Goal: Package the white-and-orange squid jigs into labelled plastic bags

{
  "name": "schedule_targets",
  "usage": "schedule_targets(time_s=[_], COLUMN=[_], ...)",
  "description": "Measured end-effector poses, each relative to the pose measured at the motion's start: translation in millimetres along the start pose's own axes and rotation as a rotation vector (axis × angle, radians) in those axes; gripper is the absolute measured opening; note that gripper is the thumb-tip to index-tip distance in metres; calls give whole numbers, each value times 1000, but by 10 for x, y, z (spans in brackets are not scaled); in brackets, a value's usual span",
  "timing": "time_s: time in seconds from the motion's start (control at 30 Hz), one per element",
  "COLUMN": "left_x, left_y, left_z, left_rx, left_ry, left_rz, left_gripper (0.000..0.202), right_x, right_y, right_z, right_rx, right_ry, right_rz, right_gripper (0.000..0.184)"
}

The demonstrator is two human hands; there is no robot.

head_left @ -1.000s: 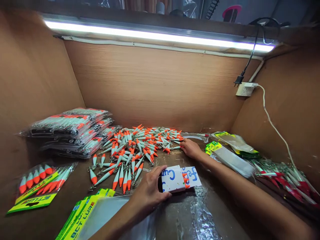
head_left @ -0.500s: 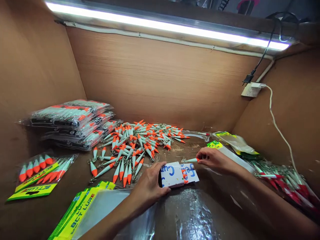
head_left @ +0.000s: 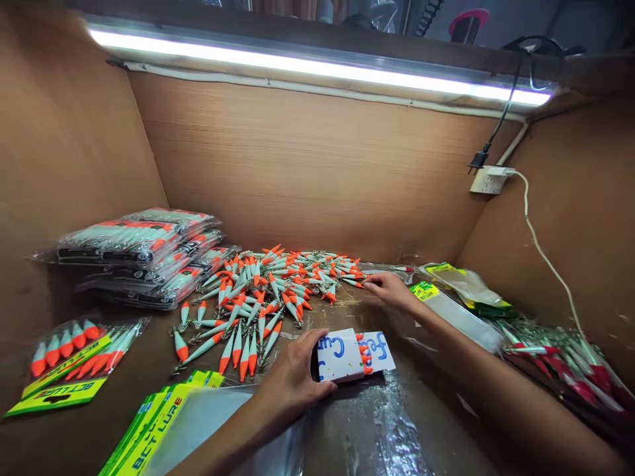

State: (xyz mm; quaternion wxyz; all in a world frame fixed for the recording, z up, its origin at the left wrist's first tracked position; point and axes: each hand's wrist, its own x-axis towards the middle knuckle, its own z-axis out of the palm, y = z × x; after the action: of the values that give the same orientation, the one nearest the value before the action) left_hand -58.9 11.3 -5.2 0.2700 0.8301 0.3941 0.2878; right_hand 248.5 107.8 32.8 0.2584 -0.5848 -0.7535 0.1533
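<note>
Wrapped around the left end of a small white box (head_left: 342,354) with blue lettering is my left hand (head_left: 300,377). Orange tips of several fishing lures show in the opening at the box's right side. My right hand (head_left: 389,289) is at the right edge of a loose pile of white-and-orange fishing lures (head_left: 268,284). Its fingertips are pinched at the orange end of one lure (head_left: 353,283); the exact contact is small and hard to see.
Yellow-headed clear bags (head_left: 166,430) lie front left, with a filled lure pack (head_left: 74,363) farther left. Bagged lures (head_left: 133,254) are stacked behind. More bags (head_left: 459,314) and red-and-white lures (head_left: 555,360) lie right. A white cable (head_left: 546,251) hangs along the right wall.
My right hand has moved away from the box to the pile's right edge, and the lure it held beside the box is gone from there. My left hand keeps hold of the box.
</note>
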Motion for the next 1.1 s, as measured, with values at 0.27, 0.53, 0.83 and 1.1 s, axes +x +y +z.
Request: schedule_targets(time_s=[0.27, 0.53, 0.83, 1.1], left_x=[6, -20, -45, -55], left_y=[-28, 3, 57, -38], left_z=[17, 19, 27, 86], left_rx=[62, 113, 42, 18], left_ry=[41, 20, -22, -37], left_rz=[52, 229, 233, 175], left_gripper=[84, 83, 82, 84], right_x=[528, 230, -552, -1220], right_y=[199, 240, 105, -115], right_z=[415, 37, -8, -75], right_rx=[-5, 479, 782, 437], right_ry=[1, -304, -325, -43], right_rz=[228, 198, 227, 90], right_gripper=[25, 42, 43, 29])
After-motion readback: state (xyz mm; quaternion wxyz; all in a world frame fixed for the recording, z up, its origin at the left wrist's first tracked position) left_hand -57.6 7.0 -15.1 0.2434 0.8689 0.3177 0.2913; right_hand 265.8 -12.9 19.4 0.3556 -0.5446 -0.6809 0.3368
